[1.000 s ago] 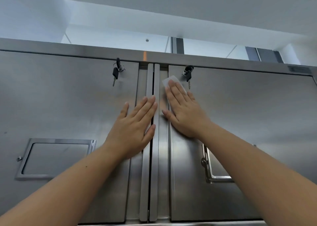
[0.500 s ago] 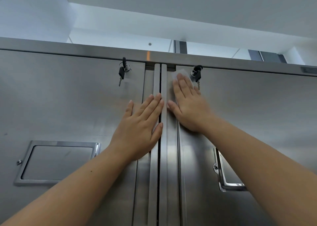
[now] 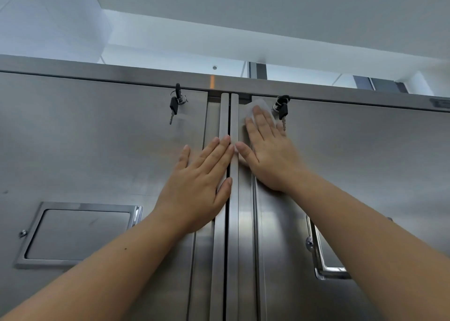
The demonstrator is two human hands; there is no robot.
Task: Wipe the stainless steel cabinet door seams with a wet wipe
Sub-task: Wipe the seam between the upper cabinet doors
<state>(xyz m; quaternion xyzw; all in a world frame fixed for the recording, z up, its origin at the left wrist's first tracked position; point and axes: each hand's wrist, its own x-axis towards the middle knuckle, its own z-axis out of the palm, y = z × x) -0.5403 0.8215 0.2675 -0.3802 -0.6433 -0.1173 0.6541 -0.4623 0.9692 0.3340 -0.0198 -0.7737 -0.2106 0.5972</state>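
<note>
Okay, I see right hand (image 3: 270, 157) flat, pressing wet wipe (image 3: 263, 103) beside door seam (image 3: 228, 247) — left hand (image 3: 197, 186) flat on left door (image 3: 97, 150), label (image 3: 442, 103) top-right unreadable.

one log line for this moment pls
step: wiping | right hand: flat, presses wet wipe on right door top, beside key | left hand: flat on left door

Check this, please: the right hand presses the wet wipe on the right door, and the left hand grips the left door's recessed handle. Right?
Not quite. In the head view the left hand lies flat beside the centre seam, apart from the recessed handle. The right hand does press the wet wipe on the right door.
</note>
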